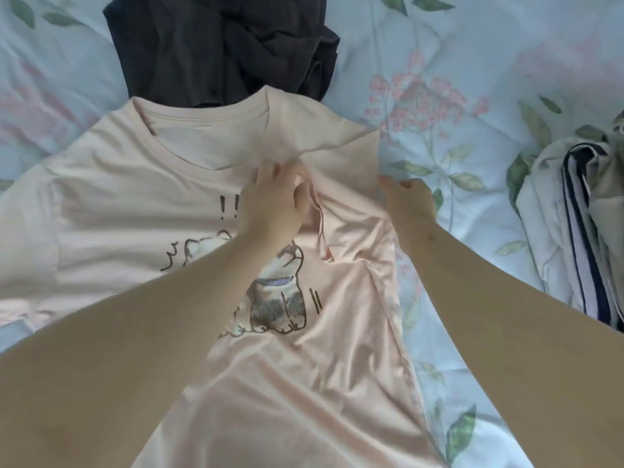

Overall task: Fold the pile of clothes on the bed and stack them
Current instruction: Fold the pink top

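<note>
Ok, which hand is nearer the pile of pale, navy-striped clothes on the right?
Right. The right hand is at the pale pink T-shirt's folded edge, left of the pile; the left hand pinches fabric farther left.

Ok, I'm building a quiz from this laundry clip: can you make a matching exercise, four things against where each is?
Things:
1 pink T-shirt
2 dark garment
3 stack of clothes
4 left hand

Places:
A at the right edge
B crumpled beyond the collar
C spread in the middle, print up
D pinching the folded-in sleeve

Pairs: 1-C, 2-B, 3-A, 4-D
</note>
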A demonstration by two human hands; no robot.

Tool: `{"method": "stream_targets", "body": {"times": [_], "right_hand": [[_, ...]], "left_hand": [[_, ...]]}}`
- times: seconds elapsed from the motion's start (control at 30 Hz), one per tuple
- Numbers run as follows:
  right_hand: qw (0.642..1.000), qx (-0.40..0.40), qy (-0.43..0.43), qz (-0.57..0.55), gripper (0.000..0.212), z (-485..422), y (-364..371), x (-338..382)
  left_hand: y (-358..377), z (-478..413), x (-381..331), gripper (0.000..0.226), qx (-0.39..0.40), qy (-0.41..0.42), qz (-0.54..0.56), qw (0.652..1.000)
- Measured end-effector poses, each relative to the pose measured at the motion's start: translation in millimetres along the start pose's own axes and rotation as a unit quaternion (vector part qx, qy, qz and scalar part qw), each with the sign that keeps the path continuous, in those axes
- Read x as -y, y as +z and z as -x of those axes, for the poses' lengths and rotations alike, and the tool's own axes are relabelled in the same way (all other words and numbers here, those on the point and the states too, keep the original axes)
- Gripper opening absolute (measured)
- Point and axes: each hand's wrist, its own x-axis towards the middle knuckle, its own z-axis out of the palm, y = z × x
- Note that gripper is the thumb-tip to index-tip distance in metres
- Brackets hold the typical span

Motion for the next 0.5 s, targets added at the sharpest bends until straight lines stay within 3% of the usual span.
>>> {"method": "stream_targets", "body": {"times": [0.1, 0.2, 0.27, 0.33, 0.43, 0.5], "right_hand": [[0.999, 0.013, -0.04, 0.003, 0.023, -18.7, 8.3, 15.2], [0.996, 0.032, -0.072, 0.041, 0.02, -36.8, 13.6, 31.8], [0.996, 0.007, -0.083, 0.028, 0.025, -47.4, 13.1, 43.4], [0.994, -0.044, -0.095, -0.013, 0.024, -55.3, 9.5, 56.3], [0.99, -0.08, -0.109, -0.046, 0.026, -59.3, 4.0, 69.4], [0.993, -0.064, -0.098, -0.017, 0.02, -56.9, 6.4, 70.7]], "left_hand": [[-6.2, -46.2, -8.6, 0.047, -0.01, -0.005, 0.068, 0.998], [-13.6, -83.1, -5.5, 0.057, 0.025, -0.05, 0.069, 0.996], [-16.8, -99.8, 0.3, 0.039, 0.048, -0.057, 0.048, 0.996], [-21.3, -110.0, 3.6, 0.02, 0.021, -0.048, 0.077, 0.996], [-26.3, -118.3, 3.6, 0.016, -0.065, -0.043, 0.175, 0.982], [-24.4, -118.5, 3.9, 0.024, -0.046, -0.032, 0.153, 0.987]]}}
